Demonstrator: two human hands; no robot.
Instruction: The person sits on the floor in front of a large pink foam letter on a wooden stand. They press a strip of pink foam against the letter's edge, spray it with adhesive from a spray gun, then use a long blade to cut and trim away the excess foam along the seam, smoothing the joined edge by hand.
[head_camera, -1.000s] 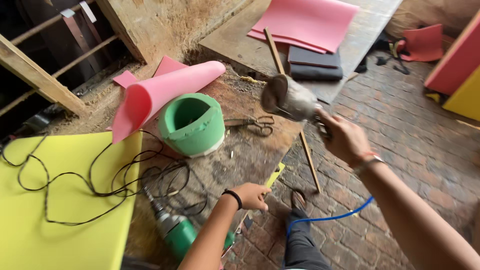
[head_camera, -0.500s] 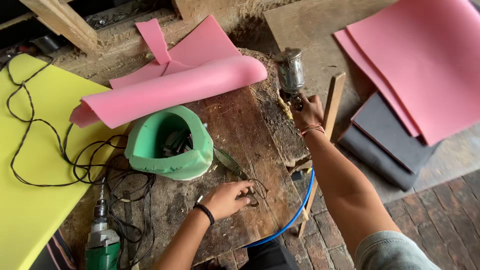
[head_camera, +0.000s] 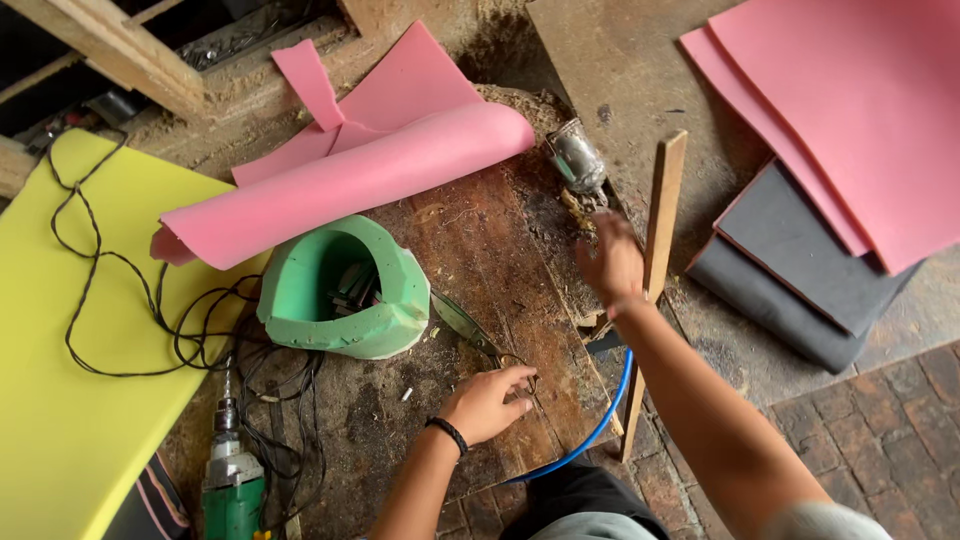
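Observation:
My left hand (head_camera: 485, 403) lies on the worn wooden bench (head_camera: 500, 250), fingers curled on the handle rings of a pair of scissors (head_camera: 462, 322) whose blades point toward a green foam tub (head_camera: 345, 290). My right hand (head_camera: 610, 262) is blurred, fingers loose, just short of a metal spray gun with a cup (head_camera: 577, 160) lying on the bench's far edge. A blue hose (head_camera: 600, 425) runs under my right forearm.
A rolled pink foam sheet (head_camera: 350, 180) lies behind the tub. A yellow foam sheet (head_camera: 70, 400) with black cable (head_camera: 130, 290) and a green drill (head_camera: 233, 485) are at left. A wooden stick (head_camera: 655, 260), pink sheets (head_camera: 850, 110) and dark sheets (head_camera: 790, 280) sit right.
My right hand carried the spray gun to the bench's far edge and has drawn back from it. My left hand has shifted onto the scissors' handles. My view tilted downward.

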